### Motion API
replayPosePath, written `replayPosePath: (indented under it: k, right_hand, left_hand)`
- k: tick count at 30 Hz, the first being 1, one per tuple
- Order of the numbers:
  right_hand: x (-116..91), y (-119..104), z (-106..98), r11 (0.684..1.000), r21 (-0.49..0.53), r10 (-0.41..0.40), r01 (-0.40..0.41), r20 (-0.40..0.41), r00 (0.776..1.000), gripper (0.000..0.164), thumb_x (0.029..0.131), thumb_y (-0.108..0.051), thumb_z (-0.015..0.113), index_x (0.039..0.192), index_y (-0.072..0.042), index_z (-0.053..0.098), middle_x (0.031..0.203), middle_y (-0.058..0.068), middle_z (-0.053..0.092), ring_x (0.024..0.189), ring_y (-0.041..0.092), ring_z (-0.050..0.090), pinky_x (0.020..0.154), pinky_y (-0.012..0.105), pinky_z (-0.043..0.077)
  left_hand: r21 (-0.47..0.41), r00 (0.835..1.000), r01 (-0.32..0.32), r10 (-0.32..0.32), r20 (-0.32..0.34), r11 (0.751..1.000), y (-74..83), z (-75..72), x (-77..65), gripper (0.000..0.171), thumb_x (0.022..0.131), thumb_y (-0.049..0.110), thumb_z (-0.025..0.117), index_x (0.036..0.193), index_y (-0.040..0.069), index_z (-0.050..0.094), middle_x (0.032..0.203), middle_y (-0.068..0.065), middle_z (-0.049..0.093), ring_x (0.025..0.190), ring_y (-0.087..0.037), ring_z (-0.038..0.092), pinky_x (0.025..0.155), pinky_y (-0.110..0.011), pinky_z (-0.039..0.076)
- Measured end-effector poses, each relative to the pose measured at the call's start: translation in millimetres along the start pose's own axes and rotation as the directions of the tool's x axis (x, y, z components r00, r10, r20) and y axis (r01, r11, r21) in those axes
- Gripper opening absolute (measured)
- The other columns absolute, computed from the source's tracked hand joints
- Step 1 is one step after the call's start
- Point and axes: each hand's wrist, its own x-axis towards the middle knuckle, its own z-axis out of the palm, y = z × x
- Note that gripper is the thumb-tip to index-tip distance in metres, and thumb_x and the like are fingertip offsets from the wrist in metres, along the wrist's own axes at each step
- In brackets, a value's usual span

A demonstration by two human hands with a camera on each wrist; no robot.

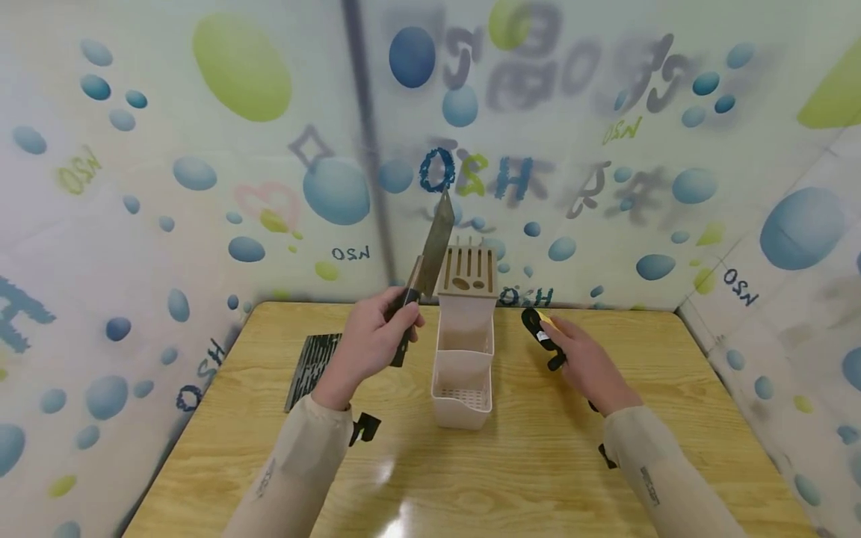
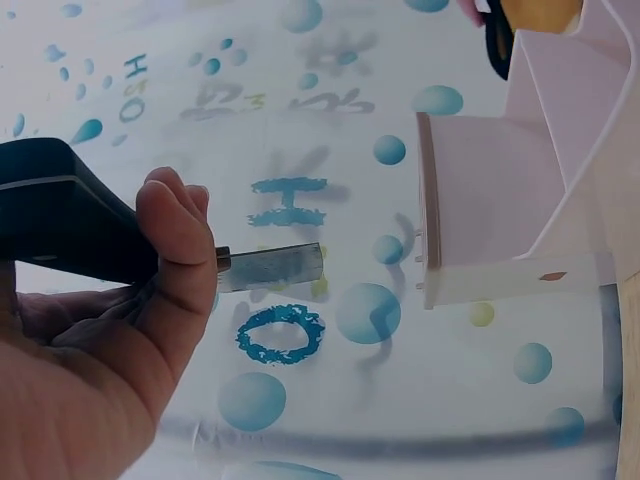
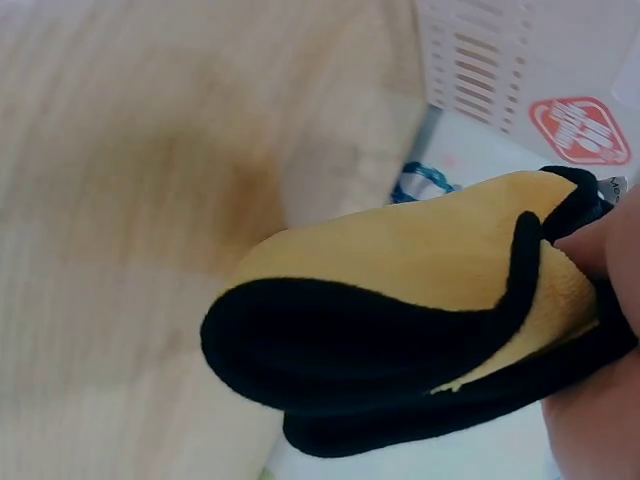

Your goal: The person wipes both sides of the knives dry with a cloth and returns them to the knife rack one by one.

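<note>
A kitchen knife (image 1: 439, 240) points upward, its dark handle gripped by my left hand (image 1: 375, 332). In the left wrist view the fingers wrap round the black handle (image 2: 70, 225), and the blade (image 2: 280, 266) sticks out beyond them. My right hand (image 1: 587, 360) pinches a folded yellow cloth with black edging (image 3: 400, 240) over the right side of the table. Between the hands stands a pale pink knife holder (image 1: 466, 312) with a slotted brown top and stepped open compartments. In the head view the blade's lower part sits close by the left edge of that top.
On the wooden table (image 1: 538, 463), a black striped flat piece (image 1: 312, 372) lies at left, partly behind my left forearm. Small black parts show beside both sleeves. A patterned curtain-like wall (image 1: 572, 134) rises right behind the table's back edge.
</note>
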Motion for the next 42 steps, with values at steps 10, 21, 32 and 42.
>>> replayPosePath:
  k: [10,21,32,42]
  right_hand:
    - [-11.0,0.1,27.7,0.999,0.012,0.043,-0.044,0.057,0.997,0.075,0.085,0.018,0.052,0.156,-0.004,0.043,0.158,0.026,0.04,0.137,0.05,0.047,0.103,0.059,0.047]
    - [-16.3,-7.2,47.1,0.999,-0.001,0.047,-0.047,0.144,0.988,0.07,0.089,0.013,0.058,0.155,-0.003,0.044,0.156,0.026,0.043,0.137,0.047,0.048,0.104,0.057,0.047]
    - [-17.9,-15.1,47.6,0.997,-0.044,0.067,-0.057,0.26,0.963,0.06,0.091,0.009,0.06,0.149,-0.002,0.052,0.151,0.026,0.05,0.137,0.043,0.051,0.11,0.057,0.043]
    - [-6.4,-22.6,18.9,0.998,-0.069,0.018,0.013,0.421,0.907,0.069,0.089,-0.006,0.079,0.15,0.002,0.048,0.152,0.028,0.048,0.134,0.044,0.053,0.108,0.055,0.045]
  left_hand:
    - [-0.008,0.998,0.043,-0.042,0.039,0.999,9.1,1.0,4.9,0.022,0.108,0.02,0.051,0.109,0.003,0.065,0.09,-0.011,0.069,0.07,-0.021,0.067,0.062,-0.037,0.058]
    - [0.011,0.991,0.103,-0.103,0.087,0.995,17.5,-5.4,11.5,0.023,0.107,0.019,0.049,0.107,0.003,0.066,0.088,-0.011,0.069,0.069,-0.026,0.068,0.062,-0.038,0.059]
    - [0.067,0.983,0.145,-0.151,0.104,0.987,28.8,-9.9,16.3,0.025,0.106,0.02,0.048,0.109,0.001,0.065,0.087,-0.011,0.07,0.067,-0.026,0.07,0.059,-0.038,0.058]
    - [0.188,0.968,0.186,-0.213,0.134,0.964,41.8,-12.5,26.1,0.025,0.106,0.018,0.046,0.096,0.002,0.062,0.081,-0.009,0.068,0.067,-0.028,0.07,0.056,-0.033,0.053]
